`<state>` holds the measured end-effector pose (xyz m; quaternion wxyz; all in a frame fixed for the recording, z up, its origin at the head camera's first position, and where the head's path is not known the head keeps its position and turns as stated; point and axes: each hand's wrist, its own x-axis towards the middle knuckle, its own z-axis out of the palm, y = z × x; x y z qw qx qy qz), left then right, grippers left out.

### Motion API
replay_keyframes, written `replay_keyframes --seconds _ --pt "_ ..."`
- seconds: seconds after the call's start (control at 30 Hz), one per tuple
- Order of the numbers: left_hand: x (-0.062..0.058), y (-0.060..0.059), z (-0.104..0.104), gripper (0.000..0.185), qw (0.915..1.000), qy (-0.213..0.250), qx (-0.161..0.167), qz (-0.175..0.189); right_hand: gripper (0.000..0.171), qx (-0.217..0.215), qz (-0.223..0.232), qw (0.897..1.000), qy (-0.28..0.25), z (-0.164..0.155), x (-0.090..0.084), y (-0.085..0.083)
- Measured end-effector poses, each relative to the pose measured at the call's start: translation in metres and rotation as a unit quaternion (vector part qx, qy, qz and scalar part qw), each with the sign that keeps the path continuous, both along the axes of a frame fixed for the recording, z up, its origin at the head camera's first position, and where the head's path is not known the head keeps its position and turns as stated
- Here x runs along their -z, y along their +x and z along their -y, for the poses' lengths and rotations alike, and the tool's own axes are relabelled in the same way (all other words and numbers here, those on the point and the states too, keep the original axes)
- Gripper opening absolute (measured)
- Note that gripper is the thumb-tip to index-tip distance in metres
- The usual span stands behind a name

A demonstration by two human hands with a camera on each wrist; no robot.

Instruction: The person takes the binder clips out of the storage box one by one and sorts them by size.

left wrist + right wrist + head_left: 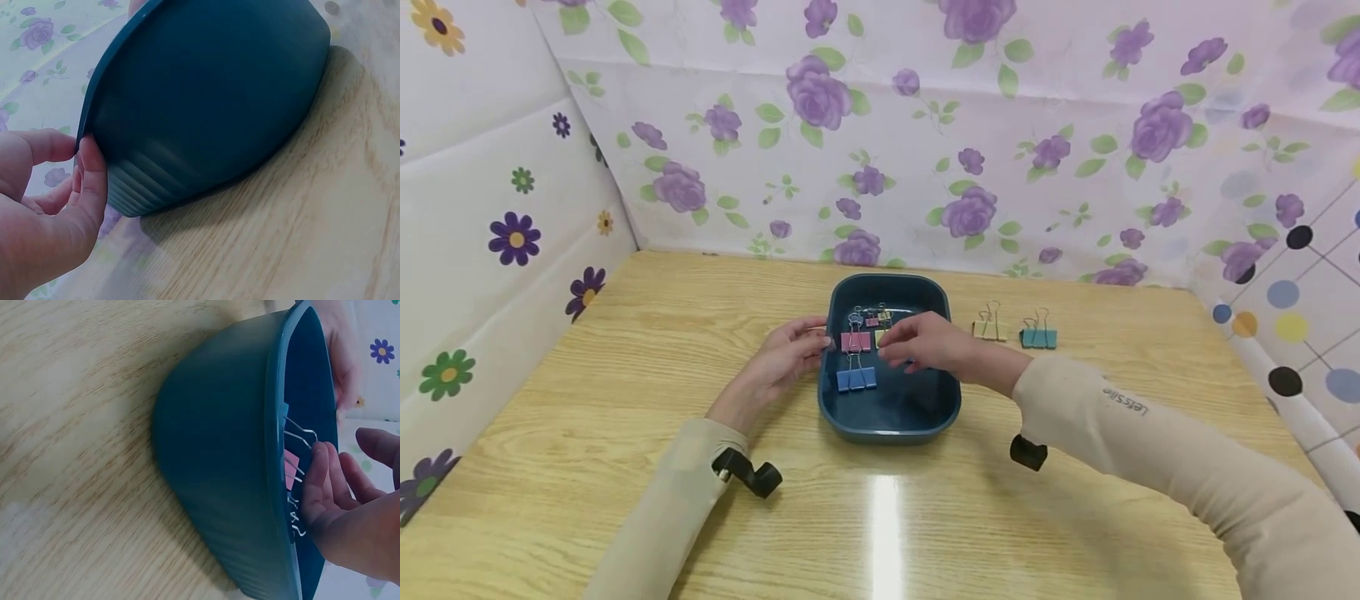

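The left hand (790, 354) steadies the tray (887, 412) by its rim, thumb and fingers touching it. The right hand (925, 342) hovers loosely spread inside, over the clips (856, 342). Best pinch one clip by its wire handles.

We see a yellow clip (989, 327) and a teal clip (1038, 336) side by side on the wooden worktop (625, 367)

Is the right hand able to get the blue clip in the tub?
Probably yes. The right hand hovers over the open tub, and the blue clip lies uncovered just beside it. The left hand only touches the rim.
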<state>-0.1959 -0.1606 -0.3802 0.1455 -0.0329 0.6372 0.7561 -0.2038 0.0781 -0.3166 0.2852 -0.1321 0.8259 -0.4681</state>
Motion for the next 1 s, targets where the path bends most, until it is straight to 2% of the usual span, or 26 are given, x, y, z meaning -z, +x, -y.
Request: replay_keyframes --seconds 0.47,0.73,1.0 --pt "0.001 0.0 0.001 0.045 0.9999 0.009 0.002 -0.009 0.024 0.002 -0.002 0.999 0.036 0.026 -0.01 -0.012" --pt "0.002 0.0 0.001 0.046 0.9998 0.013 0.003 -0.011 0.02 0.041 -0.016 0.998 0.048 0.033 -0.004 -0.022" --pt "-0.001 0.001 0.0 0.045 1.0 -0.001 -0.002 0.002 0.021 0.045 0.001 0.998 0.047 0.037 0.002 -0.031"
